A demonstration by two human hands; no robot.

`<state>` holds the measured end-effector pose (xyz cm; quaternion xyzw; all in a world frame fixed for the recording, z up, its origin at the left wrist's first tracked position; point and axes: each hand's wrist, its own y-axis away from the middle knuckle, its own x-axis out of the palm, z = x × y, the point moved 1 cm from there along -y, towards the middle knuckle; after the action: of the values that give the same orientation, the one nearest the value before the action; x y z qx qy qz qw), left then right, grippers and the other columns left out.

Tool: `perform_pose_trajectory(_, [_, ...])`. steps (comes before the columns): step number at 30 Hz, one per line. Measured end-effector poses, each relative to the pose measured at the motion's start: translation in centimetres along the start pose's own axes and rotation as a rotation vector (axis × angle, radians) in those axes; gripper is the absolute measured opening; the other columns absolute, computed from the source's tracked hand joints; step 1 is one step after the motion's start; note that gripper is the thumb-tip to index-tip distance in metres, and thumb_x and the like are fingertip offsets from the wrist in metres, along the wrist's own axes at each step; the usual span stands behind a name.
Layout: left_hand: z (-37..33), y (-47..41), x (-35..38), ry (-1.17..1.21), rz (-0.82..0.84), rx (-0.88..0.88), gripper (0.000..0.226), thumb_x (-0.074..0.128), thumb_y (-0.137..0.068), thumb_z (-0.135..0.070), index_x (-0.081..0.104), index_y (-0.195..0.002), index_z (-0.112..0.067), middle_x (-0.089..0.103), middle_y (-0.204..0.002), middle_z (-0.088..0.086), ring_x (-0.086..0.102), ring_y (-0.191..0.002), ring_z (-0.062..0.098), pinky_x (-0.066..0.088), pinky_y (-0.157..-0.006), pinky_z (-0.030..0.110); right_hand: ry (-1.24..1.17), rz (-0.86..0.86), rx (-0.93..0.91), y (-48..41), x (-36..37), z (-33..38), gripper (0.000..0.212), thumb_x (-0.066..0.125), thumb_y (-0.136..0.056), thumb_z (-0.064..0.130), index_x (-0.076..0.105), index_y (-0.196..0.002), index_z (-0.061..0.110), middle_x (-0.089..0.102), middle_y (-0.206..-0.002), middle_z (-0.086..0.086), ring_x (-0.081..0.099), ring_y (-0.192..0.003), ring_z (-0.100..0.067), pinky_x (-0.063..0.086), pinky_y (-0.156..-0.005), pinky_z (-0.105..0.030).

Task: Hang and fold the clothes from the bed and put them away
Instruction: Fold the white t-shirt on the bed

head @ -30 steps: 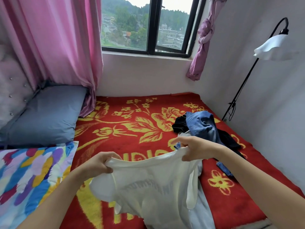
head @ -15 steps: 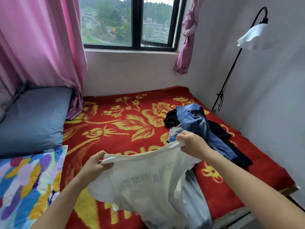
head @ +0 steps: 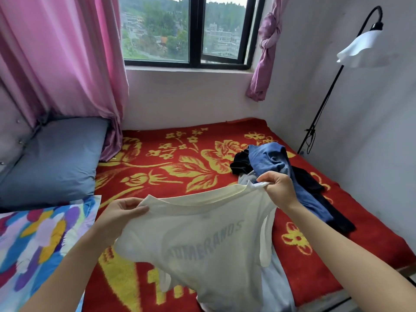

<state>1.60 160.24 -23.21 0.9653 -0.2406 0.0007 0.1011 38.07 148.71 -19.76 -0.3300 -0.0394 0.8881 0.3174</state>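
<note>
Currently holding a white T-shirt (head: 202, 239) spread over the bed (head: 157, 167), at about six o'clock. Gripped at one end of the top edge by the left hand (head: 121, 212), fingers curled round the cloth; pinched at the other by the right hand (head: 278, 188), thumb and fingertips closed on a bunched fold. Likely to slip from that thin right-side pinch under any sharp shake. Likely to drag the grey garment (head: 276, 287) lying beneath the hanging hem at five o'clock, or to catch the blue garment (head: 270, 161) heaped just behind the right hand at two o'clock.
</note>
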Motion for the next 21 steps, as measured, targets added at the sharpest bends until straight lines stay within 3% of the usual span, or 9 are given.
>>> perform_pose_trajectory(1, [-0.5,0.1,0.1,-0.08,-0.079,0.062,0.005,0.079,-0.071,-0.012,0.076,-0.074,-0.015,0.071,-0.079,0.012,0.063,-0.068,0.022,0.051,-0.06,0.027,-0.014,-0.01,-0.005,-0.2,0.0,0.4,0.038,0.056,-0.073,-0.013,0.064,-0.06,0.021,0.062,-0.059,0.016,0.058,-0.058,0.0,0.042,-0.056,-0.004])
perform_pose_trajectory(3, [-1.6,0.0,0.0,-0.229,-0.214,0.237,0.017,0.069,-0.08,-0.001,0.073,-0.073,-0.016,0.071,-0.07,0.0,0.06,-0.07,0.02,0.048,-0.061,0.02,-0.017,-0.031,-0.006,-0.7,0.0,1.4,0.04,0.056,-0.074,-0.013,0.059,-0.053,0.022,0.058,-0.053,0.012,0.054,-0.053,-0.004,0.039,-0.05,-0.006])
perform_pose_trajectory(8, [-7.1,1.5,0.0,-0.547,-0.665,0.681,0.011,0.064,-0.088,-0.011,0.069,-0.098,-0.013,0.066,-0.069,-0.027,0.05,-0.064,-0.024,0.032,-0.059,-0.003,-0.056,-0.111,-0.119,-2.3,-0.8,5.7,0.042,0.047,-0.074,-0.016,0.043,-0.05,0.018,0.044,-0.049,0.003,0.037,-0.049,-0.013,0.03,-0.049,-0.025])
perform_pose_trajectory(10, [-8.9,1.8,0.1,-0.539,-0.808,0.799,0.024,0.058,-0.09,-0.021,0.068,-0.103,-0.003,0.07,-0.078,-0.012,0.052,-0.065,-0.01,0.033,-0.058,0.009,-0.017,-0.151,-0.174,-2.9,-1.1,8.1,0.041,0.046,-0.076,-0.013,0.038,-0.052,0.019,0.04,-0.049,0.003,0.034,-0.05,-0.013,0.027,-0.051,-0.027])
perform_pose_trajectory(12, [-10.8,1.9,-0.4,-0.529,-0.879,0.851,0.03,0.052,-0.093,-0.023,0.065,-0.106,0.001,0.068,-0.085,0.016,0.046,-0.064,0.003,0.029,-0.059,0.02,0.09,-0.152,-0.279,-3.2,-1.3,10.2,0.038,0.042,-0.077,-0.011,0.036,-0.054,0.019,0.038,-0.049,0.004,0.035,-0.048,-0.015,0.028,-0.05,-0.027])
perform_pose_trajectory(14, [-12.0,1.9,-1.2,-0.54,-0.895,0.844,0.028,0.053,-0.095,-0.02,0.065,-0.108,0.001,0.065,-0.086,0.026,0.047,-0.061,-0.008,0.031,-0.057,0.012,0.209,-0.121,-0.445,-3.0,-1.7,11.7,0.021,0.038,-0.079,0.0,0.044,-0.062,0.01,0.037,-0.049,0.0,0.036,-0.048,-0.022,0.032,-0.051,-0.031])
perform_pose_trajectory(16, [-12.1,2.1,-2.0,-0.577,-0.89,0.814,0.027,0.054,-0.095,-0.019,0.066,-0.11,0.001,0.066,-0.087,0.027,0.045,-0.061,-0.027,0.03,-0.06,-0.001,0.326,0.0,-0.561,-2.7,-1.8,12.2,0.03,0.034,-0.081,0.024,0.053,-0.077,0.0,0.04,-0.053,0.0,0.04,-0.051,-0.023,0.035,-0.055,-0.032])
perform_pose_trajectory(18, [-11.4,3.0,-2.8,-0.625,-0.878,0.804,0.025,0.057,-0.094,-0.018,0.068,-0.108,-0.002,0.07,-0.091,0.021,0.043,-0.064,-0.033,0.029,-0.062,-0.005,0.481,0.16,-0.574,-2.5,-1.5,12.1,0.046,0.042,-0.088,0.047,0.057,-0.092,0.004,0.048,-0.061,0.001,0.049,-0.062,-0.024,0.034,-0.064,-0.032])
perform_pose_trajectory(21, [-10.0,4.7,-4.0,-0.621,-0.789,0.697,0.009,0.064,-0.089,-0.018,0.071,-0.095,-0.017,0.067,-0.065,-0.022,0.048,-0.056,-0.024,0.031,-0.054,-0.002,0.619,0.321,-0.561,-2.8,-0.6,11.1,0.025,0.057,-0.088,0.046,0.057,-0.079,0.023,0.057,-0.068,0.005,0.053,-0.074,-0.024,0.034,-0.069,-0.033])
